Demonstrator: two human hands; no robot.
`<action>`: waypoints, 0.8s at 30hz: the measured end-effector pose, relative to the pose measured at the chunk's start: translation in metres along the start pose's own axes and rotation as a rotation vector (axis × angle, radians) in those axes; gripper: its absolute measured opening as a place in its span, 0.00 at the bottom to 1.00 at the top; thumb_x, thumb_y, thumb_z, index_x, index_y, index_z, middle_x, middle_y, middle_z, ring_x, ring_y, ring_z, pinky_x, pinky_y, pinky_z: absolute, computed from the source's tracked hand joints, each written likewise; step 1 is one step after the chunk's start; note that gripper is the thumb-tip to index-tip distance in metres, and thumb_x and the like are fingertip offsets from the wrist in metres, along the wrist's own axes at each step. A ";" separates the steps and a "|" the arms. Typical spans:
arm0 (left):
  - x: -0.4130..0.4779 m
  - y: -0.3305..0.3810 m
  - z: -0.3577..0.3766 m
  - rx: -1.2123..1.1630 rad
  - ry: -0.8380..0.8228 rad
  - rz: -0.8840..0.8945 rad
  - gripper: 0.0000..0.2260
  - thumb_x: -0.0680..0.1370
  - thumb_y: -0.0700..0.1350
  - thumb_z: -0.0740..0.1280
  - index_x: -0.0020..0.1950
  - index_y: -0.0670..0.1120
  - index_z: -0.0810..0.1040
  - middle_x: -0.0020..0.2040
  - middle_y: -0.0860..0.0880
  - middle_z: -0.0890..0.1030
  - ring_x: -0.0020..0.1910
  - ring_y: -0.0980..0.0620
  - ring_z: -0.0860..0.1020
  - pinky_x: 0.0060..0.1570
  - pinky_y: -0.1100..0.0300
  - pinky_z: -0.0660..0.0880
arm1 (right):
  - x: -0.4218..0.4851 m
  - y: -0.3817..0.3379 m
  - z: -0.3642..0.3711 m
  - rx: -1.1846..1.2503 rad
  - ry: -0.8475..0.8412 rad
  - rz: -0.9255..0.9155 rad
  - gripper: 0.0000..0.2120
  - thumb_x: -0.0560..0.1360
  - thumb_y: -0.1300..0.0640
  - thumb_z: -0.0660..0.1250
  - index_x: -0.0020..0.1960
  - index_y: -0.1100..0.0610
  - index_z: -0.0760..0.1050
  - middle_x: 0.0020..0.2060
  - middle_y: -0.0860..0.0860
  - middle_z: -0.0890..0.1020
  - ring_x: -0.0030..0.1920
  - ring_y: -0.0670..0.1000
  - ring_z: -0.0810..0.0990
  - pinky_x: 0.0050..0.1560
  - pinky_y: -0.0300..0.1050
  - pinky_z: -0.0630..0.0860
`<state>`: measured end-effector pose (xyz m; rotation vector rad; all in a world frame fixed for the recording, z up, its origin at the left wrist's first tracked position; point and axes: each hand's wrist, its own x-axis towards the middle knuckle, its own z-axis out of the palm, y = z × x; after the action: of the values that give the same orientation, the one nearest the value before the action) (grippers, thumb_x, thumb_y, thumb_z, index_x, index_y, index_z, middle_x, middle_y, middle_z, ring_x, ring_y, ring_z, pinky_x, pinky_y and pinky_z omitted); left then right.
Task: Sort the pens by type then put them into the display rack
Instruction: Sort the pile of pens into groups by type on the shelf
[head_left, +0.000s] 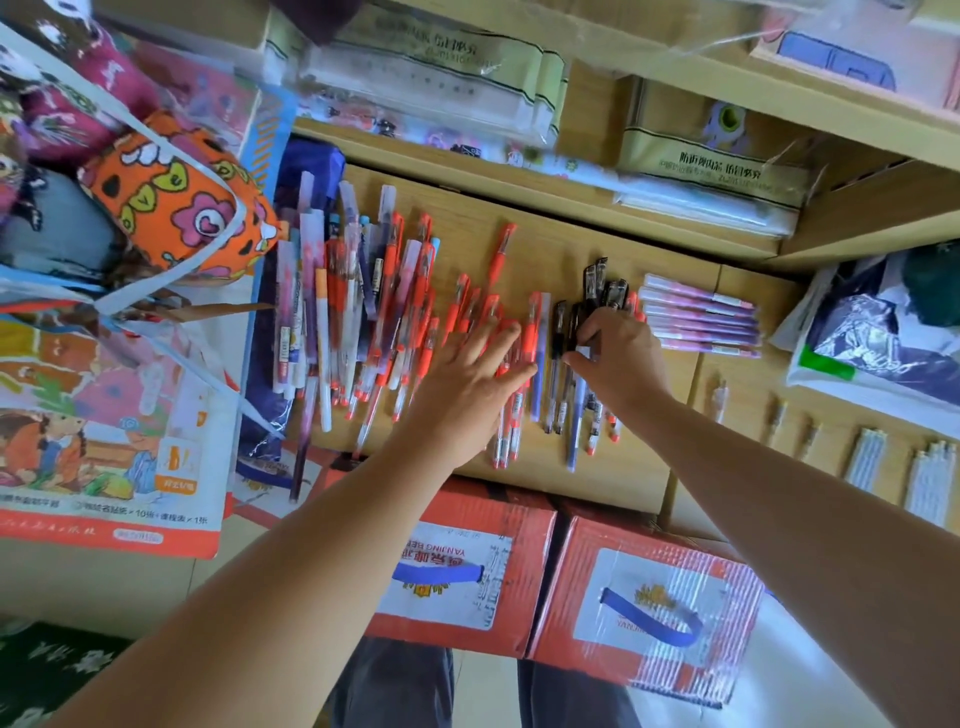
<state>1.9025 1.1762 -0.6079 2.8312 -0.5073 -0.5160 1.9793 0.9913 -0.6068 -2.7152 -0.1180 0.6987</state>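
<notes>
Pressing down w/ left hand (467, 374), fingers straight & spread, on red pens (389, 327) mid wooden counter (550, 249). Gripping bunch of black pens (595, 283) w/ right hand (621, 353), just beside pink-purple pens (701, 322) laid in a row.

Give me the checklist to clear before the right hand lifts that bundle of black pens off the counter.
1. Right hand has a grip on the black pens: ok, its fingers curl round the bundle.
2. Bundle holds black pens only: cannot tell, as red-tipped pens lie right beneath that hand.
3. Left hand steadies the red pens: ok, it lies flat on them with fingers straight.
4. Pink pens kept apart: ok, they lie side by side to the right of the bundle.
5. Mixed pile sorted: not ok, the types overlap.
6. Display rack located: cannot tell, none plainly in view.
</notes>
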 end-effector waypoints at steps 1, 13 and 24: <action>-0.001 -0.002 0.002 -0.015 0.024 -0.009 0.29 0.71 0.43 0.73 0.70 0.54 0.70 0.75 0.44 0.62 0.75 0.42 0.59 0.72 0.38 0.56 | -0.001 0.000 -0.001 0.001 0.009 0.002 0.11 0.72 0.54 0.72 0.50 0.57 0.74 0.45 0.52 0.79 0.42 0.51 0.76 0.38 0.42 0.70; 0.001 0.001 0.008 -0.001 0.063 -0.068 0.25 0.71 0.46 0.72 0.67 0.48 0.72 0.73 0.41 0.65 0.73 0.40 0.61 0.72 0.44 0.59 | -0.005 -0.002 0.003 -0.072 -0.097 0.075 0.15 0.72 0.49 0.72 0.52 0.57 0.73 0.39 0.52 0.79 0.39 0.51 0.77 0.36 0.42 0.71; 0.004 0.005 -0.003 -0.289 0.189 -0.141 0.10 0.74 0.41 0.66 0.55 0.45 0.78 0.54 0.46 0.75 0.57 0.46 0.72 0.58 0.51 0.72 | -0.003 -0.002 -0.016 0.466 0.017 0.193 0.04 0.72 0.59 0.69 0.46 0.56 0.74 0.35 0.50 0.77 0.34 0.47 0.74 0.35 0.40 0.74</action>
<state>1.9057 1.1704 -0.6051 2.6119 -0.1818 -0.3111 1.9845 0.9883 -0.5913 -2.2991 0.2814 0.6585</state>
